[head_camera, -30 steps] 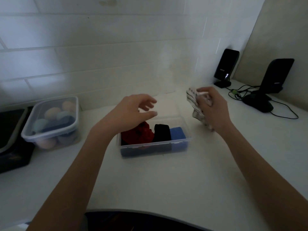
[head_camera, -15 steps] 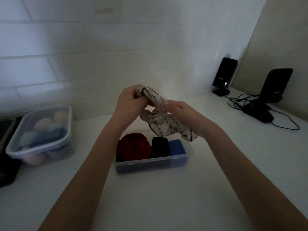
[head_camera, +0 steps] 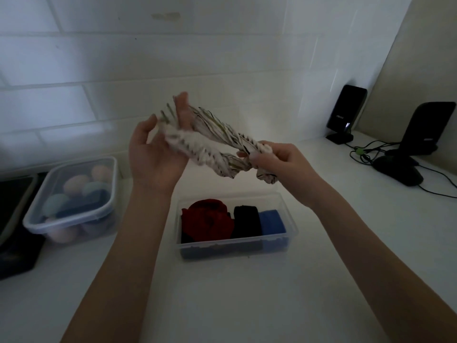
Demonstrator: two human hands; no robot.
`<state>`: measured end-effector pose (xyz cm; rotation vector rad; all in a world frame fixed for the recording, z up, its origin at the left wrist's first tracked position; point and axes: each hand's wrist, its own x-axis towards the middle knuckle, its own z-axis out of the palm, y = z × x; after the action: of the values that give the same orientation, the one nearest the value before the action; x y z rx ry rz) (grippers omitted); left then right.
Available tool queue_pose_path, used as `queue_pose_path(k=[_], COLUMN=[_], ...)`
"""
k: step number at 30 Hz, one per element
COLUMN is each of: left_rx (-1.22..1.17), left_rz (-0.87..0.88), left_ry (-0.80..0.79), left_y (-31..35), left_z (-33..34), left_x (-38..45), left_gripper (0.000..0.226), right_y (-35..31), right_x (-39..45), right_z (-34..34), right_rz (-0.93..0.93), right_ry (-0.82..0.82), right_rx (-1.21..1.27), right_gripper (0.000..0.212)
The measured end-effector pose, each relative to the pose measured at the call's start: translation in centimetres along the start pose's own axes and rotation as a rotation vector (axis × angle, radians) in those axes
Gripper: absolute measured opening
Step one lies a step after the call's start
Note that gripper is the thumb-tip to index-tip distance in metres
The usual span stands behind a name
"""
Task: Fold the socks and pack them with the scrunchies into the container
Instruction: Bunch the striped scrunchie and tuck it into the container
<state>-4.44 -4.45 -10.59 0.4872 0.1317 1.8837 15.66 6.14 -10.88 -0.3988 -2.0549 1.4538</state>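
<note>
Forearms were seen rising from the lower edge toward the middle of the head view. Beyond them, on the white counter (head_camera: 247,305), a clear container (head_camera: 291,233) was set at centre, with a red scrunchie (head_camera: 207,220) at its 9 o'clock end, a black sock (head_camera: 247,221) beside it, and a blue sock (head_camera: 272,221) at the 3 o'clock end, all packed touching in a row.

Above the container, a white patterned scrunchie (head_camera: 210,142) was held stretched between both hands, clear of the counter. The left hand (head_camera: 153,157) was raised with palm up and fingers passed through the loop, thumb spread apart from them. The right hand (head_camera: 279,162) was clamped on the other end, fingers curled round the bunched fabric.

At 9 o'clock from the container, well apart, a lidded tub (head_camera: 74,199) was seen with pale rounded items inside; these were too dim to identify. A dark object (head_camera: 14,231) lay just beside it at the frame edge. At 2 o'clock, near the tiled wall (head_camera: 123,70), two black stands (head_camera: 346,112) and cables (head_camera: 371,152) were placed.
</note>
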Motion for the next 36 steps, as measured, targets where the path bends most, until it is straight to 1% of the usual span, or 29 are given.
queue_pose_path(k=[1, 2, 4, 5, 6, 8, 9, 10, 12, 13, 15, 17, 18, 20, 21, 22, 24, 26, 27, 28, 29, 30, 32, 34, 36], left_rx=[0.121, 0.295, 0.623, 0.749, 0.871, 1.098, 1.201, 1.301, 1.473, 1.535, 1.592, 1.550, 1.505, 1.360, 1.268, 1.178, 1.032, 0.871, 0.760, 0.647, 0.539, 0.439, 0.238, 0.179, 0.179], left_rz=[0.061, 0.083, 0.145, 0.178, 0.192, 0.156, 0.122, 0.087, 0.041, 0.045, 0.092, 0.128, 0.126, 0.101, 0.093, 0.079, 0.039, -0.003, -0.041, -0.091, -0.156, -0.235, -0.375, -0.438, -0.524], left_ry=[0.024, 0.042, 0.069, 0.071, 0.056, 0.011, -0.019, -0.054, -0.121, -0.129, -0.082, -0.012, 0.010, -0.008, -0.025, -0.051, -0.128, -0.181, -0.193, -0.202, -0.225, -0.270, -0.356, -0.354, -0.377], left_y=[-0.3, -0.8, -1.8, -2.3, -2.8, -3.8, -4.1, -4.3, -4.7, -4.9, -5.2, -5.0, -4.9, -4.6, -4.6, -4.7, -5.0, -5.5, -5.7, -5.9, -6.1, -6.2, -6.4, -6.1, -5.8], left_z=[0.3, 0.8, 1.5, 1.7, 1.9, 2.1, 2.0, 1.9, 1.8, 1.7, 1.6, 1.4, 1.5, 1.4, 1.4, 1.5, 1.8, 1.8, 1.8, 1.8, 1.8, 1.9, 2.2, 2.4, 2.5], left_x=[0.0, -0.1, -0.2, -0.2, -0.3, -0.6, -0.7, -0.8, -1.0, -1.0, -1.0, -0.8, -0.6, -0.4, -0.4, -0.5, -0.8, -1.0, -1.1, -1.1, -1.2, -1.4, -1.7, -1.6, -1.5], left_gripper=[0.069, 0.072, 0.075, 0.079, 0.083, 0.091, 0.090, 0.081, 0.045, 0.034, 0.028, 0.020, 0.023, 0.024, 0.021, 0.019, 0.025, 0.038, 0.041, 0.040, 0.036, 0.030, 0.018, 0.022, 0.023], right_y=[0.0, 0.0, 0.0, -0.1, -0.1, -0.4, -0.7, -0.8, -1.1, -1.2, -1.3, -1.7, -1.9, -2.1, -2.0, -1.8, -1.4, -1.2, -1.1, -1.0, -0.8, -0.7, -0.4, -0.7, -1.1], right_x=[0.0, 0.0, 0.0, 0.0, 0.0, -0.2, -0.4, -0.5, -0.6, -0.6, -0.4, -0.2, -0.2, -0.1, -0.1, 0.0, 0.2, 0.3, 0.3, 0.3, 0.4, 0.4, 0.4, 0.3, 0.1], right_z=[0.2, 0.3, 0.5, 0.5, 0.5, 0.6, 0.7, 0.8, 1.0, 1.1, 1.2, 1.1, 1.1, 0.8, 0.8, 0.7, 0.9, 1.1, 1.2, 1.3, 1.4, 1.5, 1.7, 1.9, 2.1], right_rz=[-0.022, -0.031, -0.048, -0.060, -0.069, -0.072, -0.077, -0.082, -0.084, -0.083, -0.079, -0.067, -0.044, 0.052, 0.106, 0.150, 0.217, 0.261, 0.277, 0.282, 0.279, 0.281, 0.328, 0.392, 0.424], right_ry=[-0.002, -0.006, -0.045, -0.072, -0.089, -0.123, -0.131, -0.129, -0.101, -0.080, -0.024, 0.024, 0.029, 0.027, 0.043, 0.062, 0.080, 0.075, 0.067, 0.060, 0.054, 0.046, -0.001, -0.102, -0.181], right_rx=[0.020, 0.042, 0.111, 0.160, 0.208, 0.273, 0.277, 0.264, 0.238, 0.221, 0.204, 0.289, 0.400, 0.681, 0.782, 0.832, 0.802, 0.665, 0.591, 0.524, 0.472, 0.435, 0.401, 0.412, 0.449], right_gripper=[0.030, 0.034, 0.046, 0.044, 0.033, 0.014, 0.012, 0.015, 0.020, 0.018, 0.013, 0.016, 0.020, 0.019, 0.019, 0.018, 0.020, 0.026, 0.028, 0.027, 0.020, 0.019, 0.035, 0.041, 0.039])
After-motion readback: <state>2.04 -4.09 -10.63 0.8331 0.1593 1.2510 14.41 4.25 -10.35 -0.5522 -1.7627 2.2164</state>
